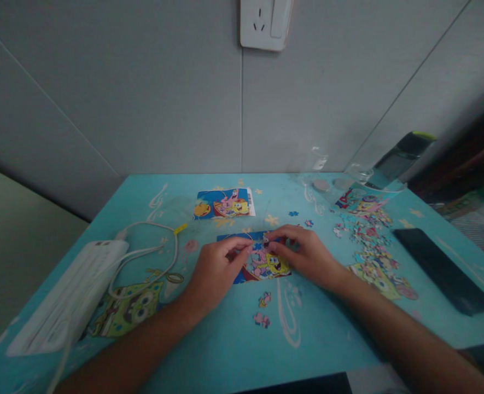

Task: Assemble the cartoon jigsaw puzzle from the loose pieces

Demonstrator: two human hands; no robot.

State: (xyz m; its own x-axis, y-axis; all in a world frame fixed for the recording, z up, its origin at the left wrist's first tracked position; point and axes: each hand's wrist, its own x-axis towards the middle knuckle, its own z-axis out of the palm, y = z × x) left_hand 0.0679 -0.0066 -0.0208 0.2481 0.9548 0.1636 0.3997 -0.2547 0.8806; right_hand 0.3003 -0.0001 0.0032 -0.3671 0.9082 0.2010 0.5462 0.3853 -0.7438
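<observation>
A partly assembled cartoon jigsaw puzzle [280, 268] lies on the table between my hands, with a gap in its upper part. My left hand [219, 265] rests at its left side, thumb and forefinger pinched together over the picture; what is between the tips is too small to tell. My right hand [307, 254] comes in from the right, its thumb and forefinger closed about a small jigsaw piece [266, 239] at the puzzle's upper edge. Below the puzzle are two loose pieces, a yellow-and-pink one [264, 299] and a pink one [262, 319]. Behind it lies a reference picture card [223, 203].
A heap of loose pieces [368, 232] spreads at the right, near a clear container [360, 174] and a dark flat strip [442, 268]. On the left sits a white power strip [71, 295] with a looping cable [176, 251]. The wall [184, 109] closes off the back.
</observation>
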